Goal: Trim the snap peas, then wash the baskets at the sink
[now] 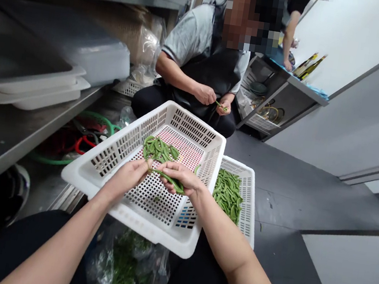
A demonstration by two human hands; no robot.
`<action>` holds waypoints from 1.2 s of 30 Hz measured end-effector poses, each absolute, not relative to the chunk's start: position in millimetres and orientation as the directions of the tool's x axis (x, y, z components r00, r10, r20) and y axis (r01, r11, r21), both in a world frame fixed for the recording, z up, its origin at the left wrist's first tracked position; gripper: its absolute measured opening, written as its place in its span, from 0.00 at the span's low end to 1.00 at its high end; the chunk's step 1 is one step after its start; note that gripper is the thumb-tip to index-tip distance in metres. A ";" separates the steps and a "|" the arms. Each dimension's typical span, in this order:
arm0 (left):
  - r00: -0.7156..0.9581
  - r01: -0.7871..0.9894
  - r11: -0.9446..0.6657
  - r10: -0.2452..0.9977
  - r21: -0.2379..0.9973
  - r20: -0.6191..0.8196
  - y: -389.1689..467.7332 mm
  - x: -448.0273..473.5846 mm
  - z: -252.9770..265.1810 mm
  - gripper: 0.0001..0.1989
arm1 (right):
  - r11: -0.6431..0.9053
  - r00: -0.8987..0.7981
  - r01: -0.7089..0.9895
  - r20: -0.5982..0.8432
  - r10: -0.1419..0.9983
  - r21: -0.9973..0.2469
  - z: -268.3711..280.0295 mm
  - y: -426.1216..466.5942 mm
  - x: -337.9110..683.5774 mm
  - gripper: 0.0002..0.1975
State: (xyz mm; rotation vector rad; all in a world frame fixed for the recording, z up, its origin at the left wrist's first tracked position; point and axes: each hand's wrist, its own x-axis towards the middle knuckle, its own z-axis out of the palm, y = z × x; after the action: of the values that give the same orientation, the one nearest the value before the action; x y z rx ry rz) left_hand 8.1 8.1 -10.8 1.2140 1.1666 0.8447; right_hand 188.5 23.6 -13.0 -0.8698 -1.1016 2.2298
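Observation:
Both my hands are over a white slotted plastic basket (174, 242). A green pea pod (166, 175) stretches between them. My left hand (130, 176) pinches the pod's stem end with thumb and forefinger. The fingers of my right hand (182, 179) are wrapped round the pod, and its other end shows below them. A small heap of green pods (160, 149) lies on the basket floor just beyond my hands. To the right, partly under the first basket, a second white basket (249, 203) holds many more pods (228, 193).
A person (201, 63) in a dark apron squats opposite, holding a green pod. A clear bag of greens (129, 261) is below the basket. Left stands a metal shelf (33, 137) with plastic tubs (30, 85); scissors lie in a green-rimmed basket (51, 159). Another person works behind, beside bottles (309, 67).

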 end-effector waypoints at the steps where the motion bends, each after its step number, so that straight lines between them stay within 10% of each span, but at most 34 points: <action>1: 0.259 0.098 0.185 0.944 0.978 -0.204 7.1 10.0 -10.7 0.18 | -0.537 -0.660 -0.131 -0.331 0.674 -0.834 -12.9 23.0 186.5 0.17; 11: 0.437 -0.109 0.366 0.853 0.924 -0.286 7.6 9.0 -16.7 0.22 | 0.164 -0.521 0.339 -0.039 0.853 -0.926 2.5 7.3 177.4 0.10; 21: 0.522 -0.425 0.525 0.808 0.737 -0.275 7.1 11.8 -11.2 0.27 | -0.250 -0.319 -0.252 -0.164 0.933 -0.935 -8.3 1.7 171.4 0.20; 29: 0.503 -0.467 0.553 0.808 0.689 -0.308 -5.3 16.6 -11.7 0.28 | -0.279 -0.385 -0.102 -0.220 0.896 -0.955 -6.8 -20.9 166.8 0.18; 36: 0.609 -0.530 0.605 0.759 0.595 -0.229 -16.1 23.6 -3.8 0.24 | -0.096 0.195 -0.543 -0.236 0.952 -0.834 -4.2 5.8 214.8 0.13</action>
State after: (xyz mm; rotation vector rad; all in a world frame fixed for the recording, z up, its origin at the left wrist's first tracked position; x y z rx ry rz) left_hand 23.6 -16.1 -3.8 0.5070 0.4973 0.7820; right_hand 214.8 5.8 -4.2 -1.0188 -0.5256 1.3535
